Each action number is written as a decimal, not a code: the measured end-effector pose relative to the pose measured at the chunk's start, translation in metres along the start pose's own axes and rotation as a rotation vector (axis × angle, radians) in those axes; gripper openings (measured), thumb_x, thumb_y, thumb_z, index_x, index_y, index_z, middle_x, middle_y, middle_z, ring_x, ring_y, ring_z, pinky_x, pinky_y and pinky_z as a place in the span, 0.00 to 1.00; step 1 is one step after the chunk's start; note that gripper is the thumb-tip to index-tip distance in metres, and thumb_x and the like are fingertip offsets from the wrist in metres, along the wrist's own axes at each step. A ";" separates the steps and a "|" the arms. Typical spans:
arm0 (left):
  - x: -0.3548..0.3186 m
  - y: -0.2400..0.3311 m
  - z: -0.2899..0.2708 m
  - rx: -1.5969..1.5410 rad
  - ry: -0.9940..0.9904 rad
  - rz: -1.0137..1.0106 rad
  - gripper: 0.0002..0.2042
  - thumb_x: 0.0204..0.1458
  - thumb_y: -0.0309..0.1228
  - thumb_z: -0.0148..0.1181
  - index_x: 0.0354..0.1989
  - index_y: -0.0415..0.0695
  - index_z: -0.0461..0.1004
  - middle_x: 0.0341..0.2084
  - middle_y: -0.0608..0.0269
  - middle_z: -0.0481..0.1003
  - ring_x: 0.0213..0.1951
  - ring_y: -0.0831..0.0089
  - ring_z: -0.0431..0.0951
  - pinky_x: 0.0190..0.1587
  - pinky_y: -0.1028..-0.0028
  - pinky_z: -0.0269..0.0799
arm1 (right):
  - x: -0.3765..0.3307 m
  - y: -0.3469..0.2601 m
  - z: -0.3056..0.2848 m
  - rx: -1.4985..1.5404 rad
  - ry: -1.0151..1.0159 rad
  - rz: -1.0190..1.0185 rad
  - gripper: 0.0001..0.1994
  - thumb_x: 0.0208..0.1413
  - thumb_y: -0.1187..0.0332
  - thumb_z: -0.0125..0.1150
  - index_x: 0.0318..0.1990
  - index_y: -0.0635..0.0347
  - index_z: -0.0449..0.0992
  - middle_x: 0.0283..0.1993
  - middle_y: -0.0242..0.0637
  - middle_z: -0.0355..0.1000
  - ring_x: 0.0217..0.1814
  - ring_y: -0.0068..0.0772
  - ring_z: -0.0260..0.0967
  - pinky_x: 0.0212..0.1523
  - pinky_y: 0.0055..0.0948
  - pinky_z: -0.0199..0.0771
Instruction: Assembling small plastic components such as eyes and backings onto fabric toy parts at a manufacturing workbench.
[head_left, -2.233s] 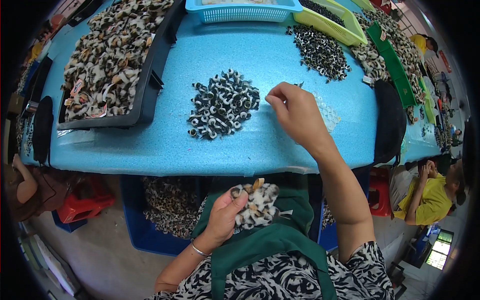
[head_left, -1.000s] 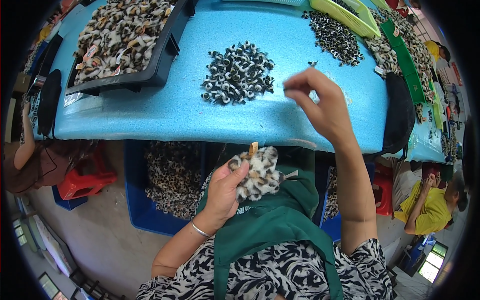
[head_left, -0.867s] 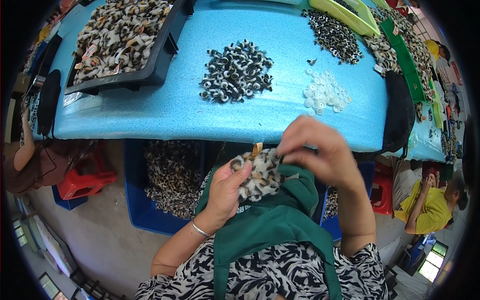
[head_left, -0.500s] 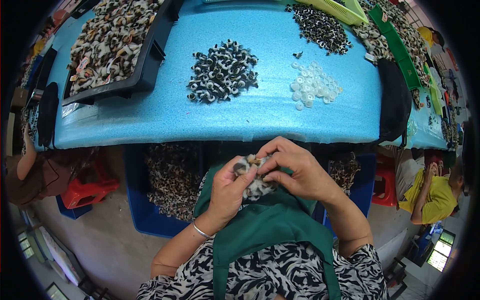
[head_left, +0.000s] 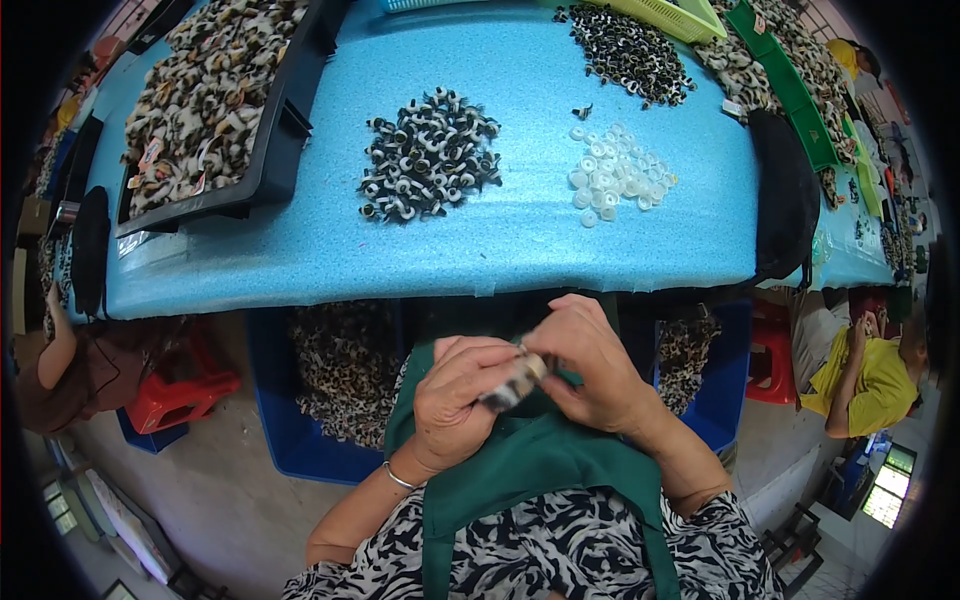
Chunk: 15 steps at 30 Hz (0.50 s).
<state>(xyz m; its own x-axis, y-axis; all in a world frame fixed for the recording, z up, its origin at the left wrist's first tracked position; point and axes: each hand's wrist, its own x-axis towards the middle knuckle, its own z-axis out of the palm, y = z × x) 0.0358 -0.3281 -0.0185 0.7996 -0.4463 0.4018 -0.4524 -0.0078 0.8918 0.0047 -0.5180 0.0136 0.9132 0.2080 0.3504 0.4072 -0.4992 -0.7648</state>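
A small furry plush piece (head_left: 513,388), patched in white, black and tan, is held above my lap in front of the table edge. My left hand (head_left: 457,405) closes around it from one side. On the other side, my right hand (head_left: 592,362) pinches its upper end; motion smears the fingertips and the piece. On the blue table covering (head_left: 400,265) ahead lie a pile of black-and-white toy eyes with dark lashes (head_left: 428,155) and, to its right, a pile of translucent white plastic washers (head_left: 618,175).
A black tray (head_left: 262,170) full of furry pieces stands at the left. Farther right are a dark pile of small parts (head_left: 635,55), a yellow-green basket (head_left: 685,18) and a green tray (head_left: 785,85). Blue bins (head_left: 285,435) sit under the table. A co-worker in yellow (head_left: 865,375) sits at the right.
Both hands have dropped slightly, and the plush piece has turned and tilted between them. My left fingers now lie across it. The view has shifted a little.
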 end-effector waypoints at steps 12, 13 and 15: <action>0.000 -0.014 0.008 -0.239 -0.056 -0.031 0.15 0.42 0.15 0.66 0.39 0.42 0.76 0.38 0.55 0.80 0.42 0.57 0.81 0.47 0.61 0.73 | -0.015 0.007 -0.003 0.080 0.047 0.035 0.15 0.36 0.82 0.67 0.35 0.61 0.76 0.33 0.36 0.70 0.35 0.38 0.69 0.48 0.41 0.70; 0.000 -0.017 0.007 -0.236 -0.069 -0.027 0.15 0.42 0.15 0.66 0.39 0.41 0.76 0.37 0.55 0.80 0.42 0.57 0.81 0.49 0.60 0.74 | -0.015 0.008 -0.005 0.190 -0.025 0.154 0.13 0.39 0.82 0.67 0.35 0.61 0.76 0.33 0.37 0.70 0.36 0.38 0.70 0.49 0.40 0.70; 0.003 -0.018 0.004 -0.228 -0.065 -0.035 0.15 0.42 0.15 0.66 0.39 0.41 0.76 0.36 0.55 0.80 0.41 0.58 0.81 0.50 0.59 0.74 | -0.005 0.001 -0.019 0.396 -0.151 0.295 0.11 0.43 0.81 0.63 0.37 0.63 0.77 0.36 0.39 0.71 0.41 0.41 0.70 0.48 0.35 0.69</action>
<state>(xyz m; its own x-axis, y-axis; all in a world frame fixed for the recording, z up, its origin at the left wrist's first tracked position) 0.0448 -0.3331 -0.0340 0.7826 -0.5062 0.3625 -0.3184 0.1749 0.9317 0.0001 -0.5359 0.0213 0.9702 0.2405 0.0292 0.0800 -0.2045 -0.9756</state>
